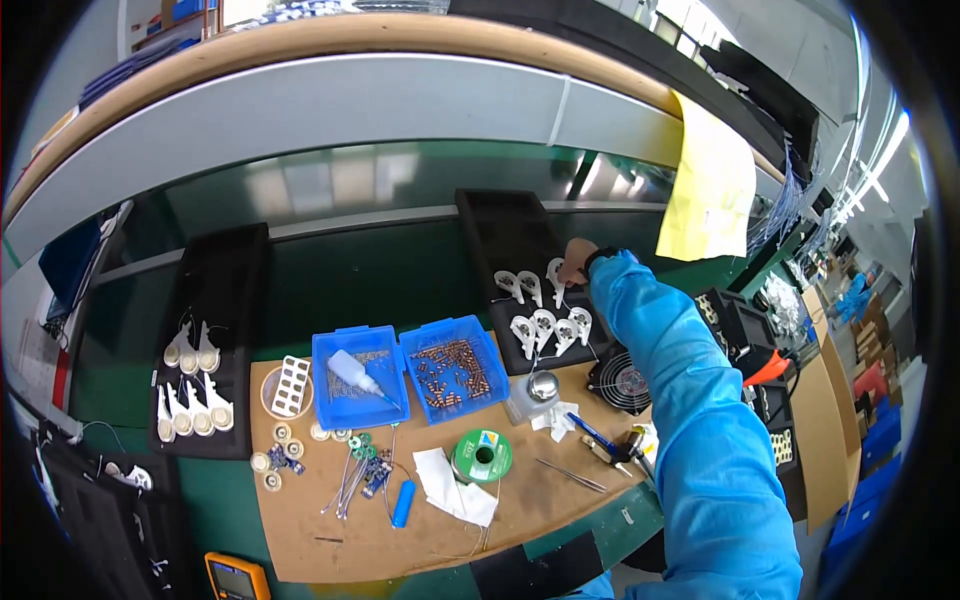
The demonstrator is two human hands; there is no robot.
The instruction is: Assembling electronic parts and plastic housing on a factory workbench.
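Observation:
My right hand (576, 262) reaches far forward over a black foam tray (510, 225). Its fingers are closed on a white plastic housing (556, 281) with a rounded head and a narrow tail, at the right end of the upper row. Two similar housings (518, 286) lie beside it to the left. A nearer row of white housings (543, 326), dark parts inside their round heads and thin wires attached, sits in the same tray. My left hand is out of view; only a bit of blue sleeve (598, 586) shows at the lower edge.
Blue bins (415, 405) hold copper-coloured parts, pins and a squeeze bottle (355, 372). A green solder spool (482, 456), tweezers (570, 475), a small fan (622, 382) and a metal-topped dispenser (543, 386) occupy the cardboard. Another black tray (205, 300) stands left; an orange meter (237, 577) lies near.

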